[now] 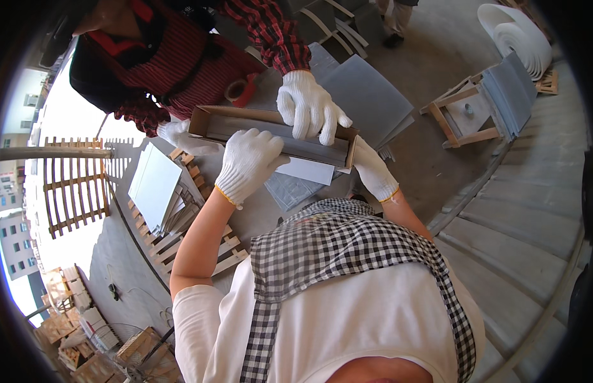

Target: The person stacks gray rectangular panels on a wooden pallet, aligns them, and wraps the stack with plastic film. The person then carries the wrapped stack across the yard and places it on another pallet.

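The person's left hand [248, 163], in a white knitted work glove, lies palm-down with fingers curled over the near edge of a long, shallow brown cardboard box [271, 135] filled with dark grey flat tiles [277, 137]; the grip appears meant to steady the load from above. The right hand [375, 171], likewise gloved, is closed around the box's right end from below and behind, evidently bearing its weight, so the box is held level at chest height between the person and a co-worker opposite. The co-worker's gloved hand [309, 105], from a red-and-black plaid sleeve, presses its fingers down on the far side of the tiles, and a second gloved hand of theirs [178, 134] supports the left end (only partly visible behind the cardboard). Four hands on one box suggests a heavy, fragile load kept from tipping. Beneath the box lie loose grey tiles [366, 96] on the concrete floor [437, 45]. Pale tiles [154, 182] lean stacked on a slatted wooden pallet [181, 239] at the person's left. A wooden crate of grey slabs [494, 102] stands to the right, with a roll of white foam sheet [516, 35] beyond.
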{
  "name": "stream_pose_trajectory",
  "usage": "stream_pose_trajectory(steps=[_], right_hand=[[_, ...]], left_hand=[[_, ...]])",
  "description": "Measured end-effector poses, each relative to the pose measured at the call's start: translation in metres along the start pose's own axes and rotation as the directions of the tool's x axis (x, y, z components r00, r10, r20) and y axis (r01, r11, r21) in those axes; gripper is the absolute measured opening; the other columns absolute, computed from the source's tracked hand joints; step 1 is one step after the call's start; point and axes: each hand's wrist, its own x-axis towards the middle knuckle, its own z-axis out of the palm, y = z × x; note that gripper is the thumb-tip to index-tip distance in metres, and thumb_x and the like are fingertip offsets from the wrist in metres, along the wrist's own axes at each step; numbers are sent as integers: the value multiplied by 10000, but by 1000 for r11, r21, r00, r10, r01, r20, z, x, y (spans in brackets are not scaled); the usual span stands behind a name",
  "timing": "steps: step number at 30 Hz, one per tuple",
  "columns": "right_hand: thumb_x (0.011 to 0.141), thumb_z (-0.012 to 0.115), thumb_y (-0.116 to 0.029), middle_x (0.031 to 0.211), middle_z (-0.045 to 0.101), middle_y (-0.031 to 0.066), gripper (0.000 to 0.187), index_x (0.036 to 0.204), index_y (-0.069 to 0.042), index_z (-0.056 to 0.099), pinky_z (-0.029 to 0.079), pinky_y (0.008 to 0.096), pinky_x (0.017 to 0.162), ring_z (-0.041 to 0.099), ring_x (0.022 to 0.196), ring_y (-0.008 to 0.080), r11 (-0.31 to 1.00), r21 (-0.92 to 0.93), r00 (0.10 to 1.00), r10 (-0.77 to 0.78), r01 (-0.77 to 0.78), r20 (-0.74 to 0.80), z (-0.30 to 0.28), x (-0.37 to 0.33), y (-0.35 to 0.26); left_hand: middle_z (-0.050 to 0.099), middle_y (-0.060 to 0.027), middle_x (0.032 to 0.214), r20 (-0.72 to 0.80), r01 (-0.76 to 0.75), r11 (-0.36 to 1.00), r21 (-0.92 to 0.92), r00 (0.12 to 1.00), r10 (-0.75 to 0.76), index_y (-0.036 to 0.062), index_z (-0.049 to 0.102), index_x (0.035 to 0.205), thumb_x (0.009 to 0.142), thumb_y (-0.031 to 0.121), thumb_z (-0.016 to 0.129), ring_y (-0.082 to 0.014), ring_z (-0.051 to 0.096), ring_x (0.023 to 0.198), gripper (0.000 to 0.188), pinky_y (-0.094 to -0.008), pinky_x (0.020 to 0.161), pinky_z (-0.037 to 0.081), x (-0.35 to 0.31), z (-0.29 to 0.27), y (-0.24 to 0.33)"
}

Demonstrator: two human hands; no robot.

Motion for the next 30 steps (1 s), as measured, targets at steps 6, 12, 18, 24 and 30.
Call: stream_pose_trajectory(steps=[6,12,18,24,30], right_hand=[[924,670,-250,1345,550,76,654,1485,-41,406,437,288,1009,527,1219,135,999,-44,996,-25,22,-81,8,2,-1],[920,643,-64,1352,535,69,645,1504,-79,371,442,334,1044,528,1247,195,930,-276,948,-289,244,-137,6,11,16],[959,565,-56,1469,461,80,511,1458,-77,463,435,369,1080,510,1292,221,994,-40,988,-110,106,-106,15,-8,-8],[1036,472,-322,1520,389,116,474,1308,54,571,500,357,1005,531,1274,223,931,-74,932,-351,357,90,-19,-4,22],[1048,433,-464,1505,407,123,619,1218,109,595,504,340,989,554,1236,229,885,-268,925,-363,381,114,-12,-5,15]], left_hand=[[599,-59,727,-52,16,1000,5,999,-16,100,612,752,739,345,773,-267,612,747,294,-406,693,460,6,4,2],[607,-72,837,-176,37,999,9,984,-35,81,594,743,603,332,832,-292,599,841,374,-441,781,469,9,13,6],[588,-112,1110,-466,130,991,-19,876,-124,60,577,870,521,282,857,-363,554,1130,499,-515,927,449,2,35,15],[578,-97,1138,-553,30,998,-54,832,-54,75,544,975,521,293,860,-363,552,1146,594,-531,959,433,-3,52,8],[593,-84,1081,-511,-41,996,-80,860,-6,87,550,926,609,382,807,-353,568,1096,504,-509,945,442,-2,43,1]])
